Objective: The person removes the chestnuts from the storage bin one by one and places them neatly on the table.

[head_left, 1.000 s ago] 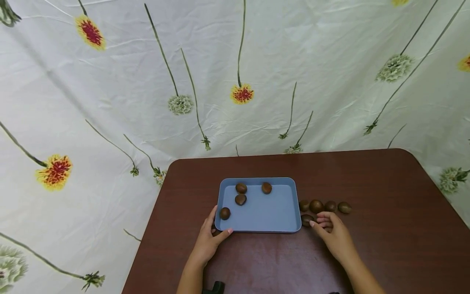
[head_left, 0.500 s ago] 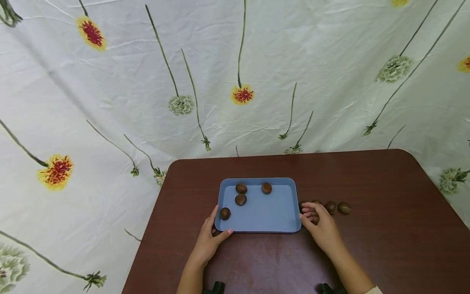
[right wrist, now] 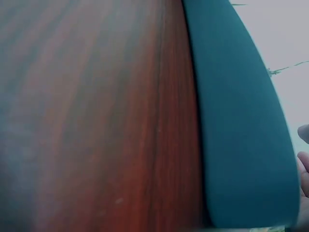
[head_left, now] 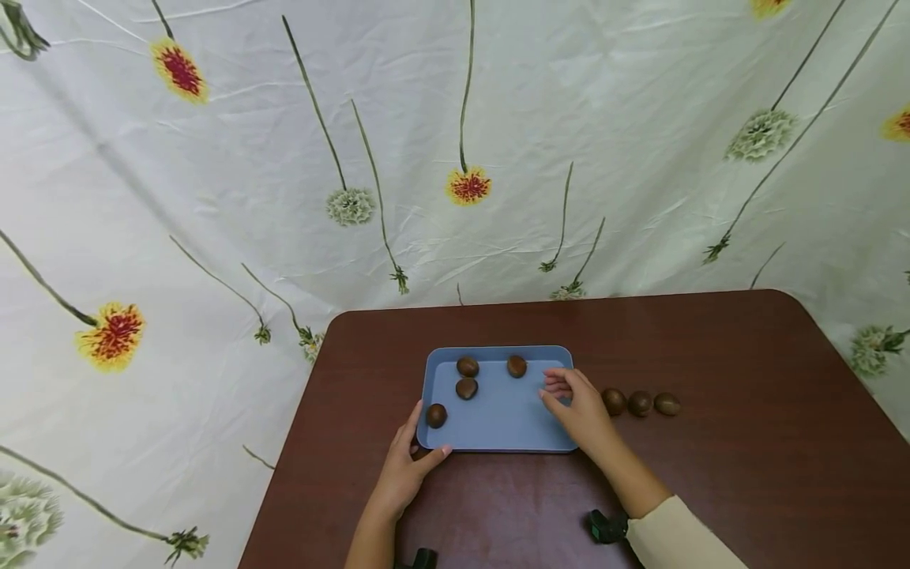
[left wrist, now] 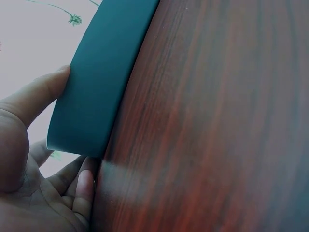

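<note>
A blue rectangular tray (head_left: 498, 427) lies on the table with several brown chestnuts (head_left: 467, 388) in it, towards its left and back. My left hand (head_left: 404, 472) grips its near left corner. In the left wrist view the thumb touches the tray's outer wall (left wrist: 101, 82), and the other fingers reach past the corner. My right hand (head_left: 586, 415) is over the tray's right side, thumb and fingers bent close together. I cannot tell whether a chestnut is between them. In the right wrist view only fingertips (right wrist: 304, 162) show beyond the tray wall.
A row of three chestnuts (head_left: 640, 404) sits on the dark red-brown table (head_left: 746, 474), right of the tray. Behind the table hangs a white flowered cloth (head_left: 426, 103). Dark wrist-camera mounts (head_left: 607, 526) sit by the wrists.
My right hand has moved left, from the loose chestnuts to over the tray's right side. Two chestnuts beside the tray no longer show. The left hand and tray stay put.
</note>
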